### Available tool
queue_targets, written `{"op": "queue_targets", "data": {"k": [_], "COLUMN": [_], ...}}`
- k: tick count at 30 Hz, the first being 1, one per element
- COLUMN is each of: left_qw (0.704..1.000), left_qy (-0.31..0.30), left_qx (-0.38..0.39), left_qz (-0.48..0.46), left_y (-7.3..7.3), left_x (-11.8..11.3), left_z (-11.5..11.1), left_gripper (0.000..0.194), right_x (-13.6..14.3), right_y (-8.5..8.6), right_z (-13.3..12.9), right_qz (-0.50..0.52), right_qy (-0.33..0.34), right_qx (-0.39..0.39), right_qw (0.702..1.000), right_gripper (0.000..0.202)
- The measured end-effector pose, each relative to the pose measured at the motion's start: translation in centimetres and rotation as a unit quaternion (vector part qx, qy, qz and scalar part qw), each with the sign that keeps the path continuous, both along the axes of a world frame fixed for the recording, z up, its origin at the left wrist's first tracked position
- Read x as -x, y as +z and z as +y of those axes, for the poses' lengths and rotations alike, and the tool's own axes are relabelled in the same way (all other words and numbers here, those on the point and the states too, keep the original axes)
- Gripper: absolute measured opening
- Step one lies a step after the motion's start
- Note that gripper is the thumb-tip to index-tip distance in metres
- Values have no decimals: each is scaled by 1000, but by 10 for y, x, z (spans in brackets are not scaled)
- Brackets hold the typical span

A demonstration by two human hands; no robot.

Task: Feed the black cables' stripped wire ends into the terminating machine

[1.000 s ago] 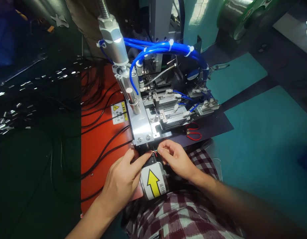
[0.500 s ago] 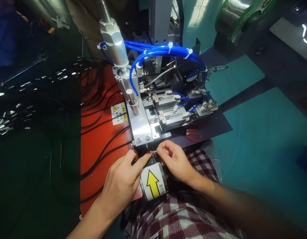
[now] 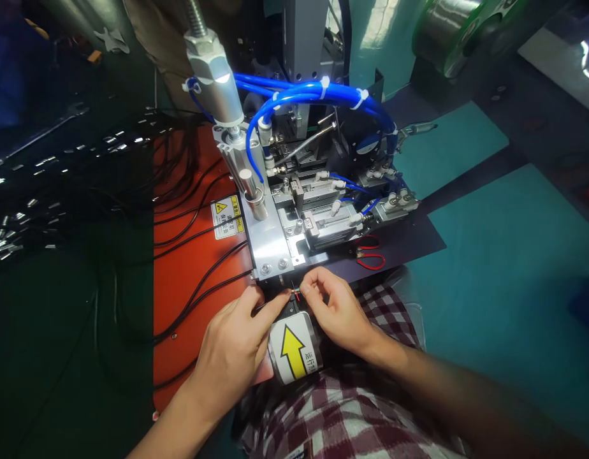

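Observation:
Both my hands meet at the front end of a metal machine fixture (image 3: 270,242). A tiny part with a red tip (image 3: 296,292), too small to name, sits between my fingertips. My left hand (image 3: 239,331) rests over the orange base, its index finger and thumb stretched to the part's left side. My right hand (image 3: 337,309) pinches at the part's right side with thumb and forefinger, the other fingers curled. Just below the fingertips is a round cylinder with a yellow arrow label (image 3: 294,349). What exactly lies inside each pinch is partly hidden.
Red-handled pliers or scissors (image 3: 370,258) lie to the right of the fixture. Blue air hoses (image 3: 318,92) arch above it. Black cables (image 3: 199,299) cross the orange base plate (image 3: 189,357). A spool of wire (image 3: 450,32) stands at the back right; shiny small metal pieces (image 3: 31,210) lie at left.
The view has shifted very slightly, so the machine appears a little up and left. Both hands and the small part hold nearly the same position.

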State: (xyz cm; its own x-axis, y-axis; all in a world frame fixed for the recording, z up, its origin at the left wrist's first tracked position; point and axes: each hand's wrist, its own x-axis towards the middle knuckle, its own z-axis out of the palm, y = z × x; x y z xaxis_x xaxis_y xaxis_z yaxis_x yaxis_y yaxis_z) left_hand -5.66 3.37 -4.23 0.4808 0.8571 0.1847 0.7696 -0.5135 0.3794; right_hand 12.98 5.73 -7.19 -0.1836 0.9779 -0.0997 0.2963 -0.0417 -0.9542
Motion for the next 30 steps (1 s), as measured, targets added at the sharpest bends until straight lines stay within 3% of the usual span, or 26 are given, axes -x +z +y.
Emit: {"op": "queue_targets", "data": {"k": [7,14,19,24,28,30], "left_qw": [1000,1000,999,998,999,999], "left_qy": [2,-4,-9,-23,-20,-19], "left_qx": [6,0,-32,-48,-40,-26], "left_qz": [5,7,34,40,-5,-22], "left_y": [1,2,3,0,-1,-1], "left_x": [0,0,-1,0,1,1], "left_z": [0,0,1,1,2,3], "left_gripper": [36,36,37,36,32,30], "right_x": [-4,0,0,1,0,-1], "right_y": [-1,-1,7,7,5,5], "right_z": [1,2,3,7,7,9], "right_qz": [2,117,23,106,68,98], "right_qy": [26,15,-5,23,-15,5], "right_qx": [10,156,90,232,159,197], "right_qw": [1000,981,996,967,985,976], "right_gripper": [13,17,15,18,16,18]}}
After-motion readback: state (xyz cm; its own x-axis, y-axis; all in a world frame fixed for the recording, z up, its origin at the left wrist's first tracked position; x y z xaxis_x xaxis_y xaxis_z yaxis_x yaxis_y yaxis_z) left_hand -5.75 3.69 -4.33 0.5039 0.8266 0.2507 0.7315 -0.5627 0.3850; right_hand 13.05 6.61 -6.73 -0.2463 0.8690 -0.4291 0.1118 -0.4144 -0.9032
